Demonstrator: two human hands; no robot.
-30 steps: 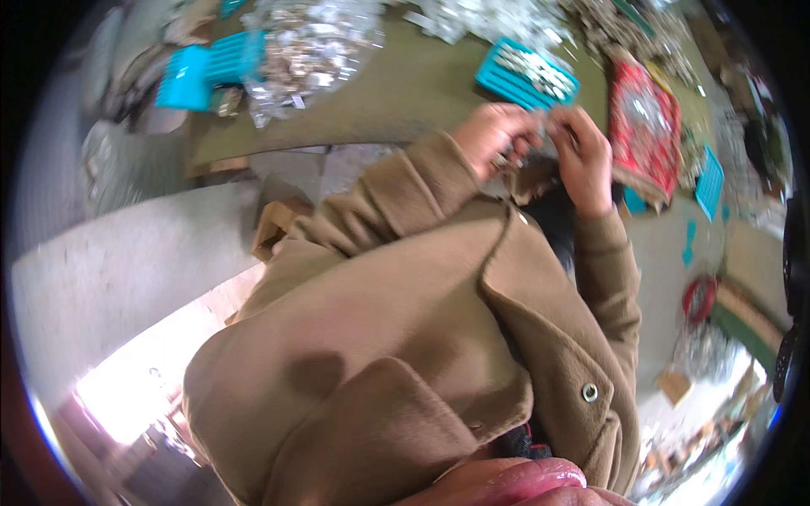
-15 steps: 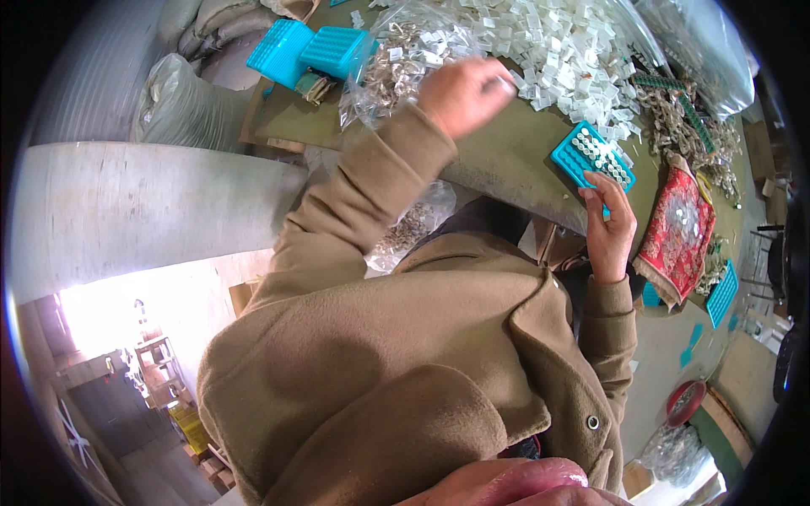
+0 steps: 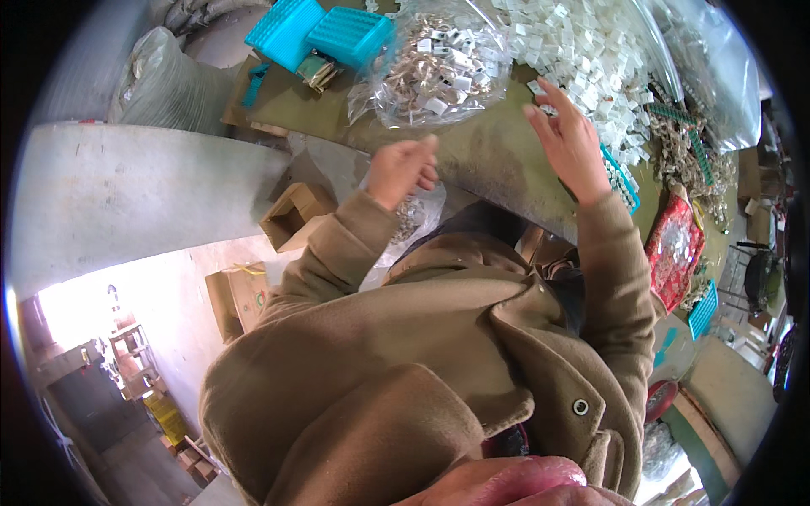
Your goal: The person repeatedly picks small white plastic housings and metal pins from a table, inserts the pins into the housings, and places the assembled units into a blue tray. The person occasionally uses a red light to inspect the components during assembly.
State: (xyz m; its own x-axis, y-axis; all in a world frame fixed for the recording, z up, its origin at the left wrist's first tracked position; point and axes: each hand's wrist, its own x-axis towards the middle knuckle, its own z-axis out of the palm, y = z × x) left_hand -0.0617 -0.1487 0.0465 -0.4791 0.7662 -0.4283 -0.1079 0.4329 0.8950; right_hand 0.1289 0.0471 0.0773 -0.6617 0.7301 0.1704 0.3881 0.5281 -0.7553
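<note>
My left hand (image 3: 403, 171) hovers just off the near edge of the table, its fingers curled; whatever they hold, if anything, is hidden. To the right, over the table, my right hand (image 3: 574, 152) has its thumb and fingers apart. Its fingertips are close to a large heap of small translucent white plastic pieces (image 3: 582, 51). Behind my right wrist, a blue tray (image 3: 634, 196) with small white parts in it is partly covered. A clear plastic bag (image 3: 498, 84) on the table, full of white-headed metal parts, lies between and beyond my hands.
Two blue trays, one a ridged block (image 3: 284, 34) and one dotted (image 3: 350, 38), sit at the table's far left. On the right are tangled metal parts (image 3: 675, 139) and a red patterned cloth (image 3: 677, 244) with white pieces on it. Below the left edge stands an open cardboard box (image 3: 295, 215).
My left hand has drawn back from over the bag toward me, off the table edge. My right hand has left the blue tray and moved up and left toward the white heap.
</note>
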